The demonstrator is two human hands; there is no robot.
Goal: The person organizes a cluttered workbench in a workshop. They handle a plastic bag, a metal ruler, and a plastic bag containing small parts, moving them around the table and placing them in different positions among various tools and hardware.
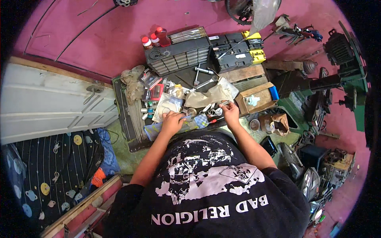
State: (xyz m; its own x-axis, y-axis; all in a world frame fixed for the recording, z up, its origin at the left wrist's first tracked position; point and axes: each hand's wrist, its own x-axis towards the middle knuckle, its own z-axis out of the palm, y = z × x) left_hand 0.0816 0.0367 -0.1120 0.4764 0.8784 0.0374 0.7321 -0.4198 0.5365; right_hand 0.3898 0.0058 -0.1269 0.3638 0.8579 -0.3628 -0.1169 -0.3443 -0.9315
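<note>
My left hand (172, 121) rests palm down, fingers apart, on a blue checked cloth (198, 121) at the near edge of a cluttered work board (127, 115). Just beyond it lie a clear plastic bag (166, 105) and small metal parts. My right hand (230, 111) reaches among several small metal sockets and bits (214, 110), fingertips bent down onto them; what it grips, if anything, is too small to see. A red-handled screwdriver (216, 119) lies between the hands. A beige rag (208, 96) sits just past the right hand.
A dark drawer organiser (178, 58) and a black tool case (234, 53) stand at the back, with red-capped bottles (155, 38) beside them. A wooden box (257, 99) and a brown paper bag (278, 123) are at the right. Engine parts crowd the far right. A white panel (51, 103) lies left.
</note>
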